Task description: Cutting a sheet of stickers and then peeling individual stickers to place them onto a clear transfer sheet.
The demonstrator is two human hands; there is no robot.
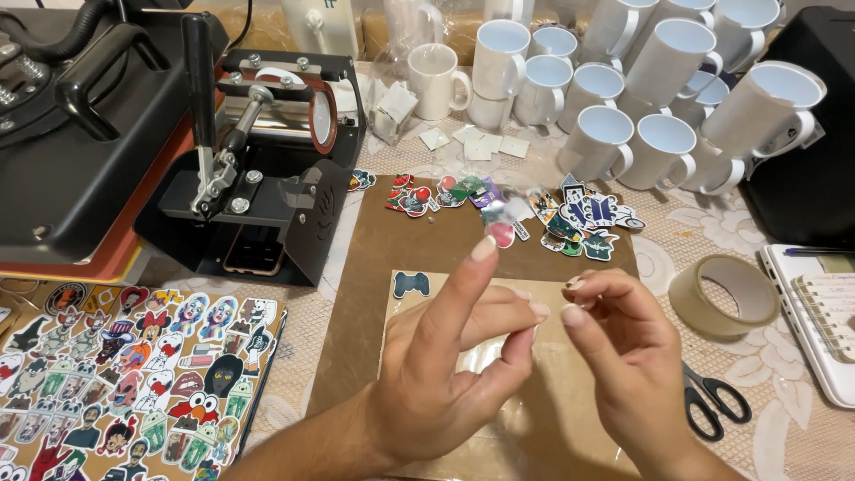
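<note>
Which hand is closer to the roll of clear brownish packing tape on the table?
Right. The right hand is raised just left of the roll of clear brownish packing tape, with a small gap. The left hand is further left, beyond the right hand.

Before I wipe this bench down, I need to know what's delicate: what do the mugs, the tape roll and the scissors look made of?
Mugs: likely glazed ceramic, glossy white with soft highlights. Tape roll: translucent tan plastic film, probably on a card core. Scissors: black handles, seemingly plastic; blades look dark, perhaps metal.
</note>
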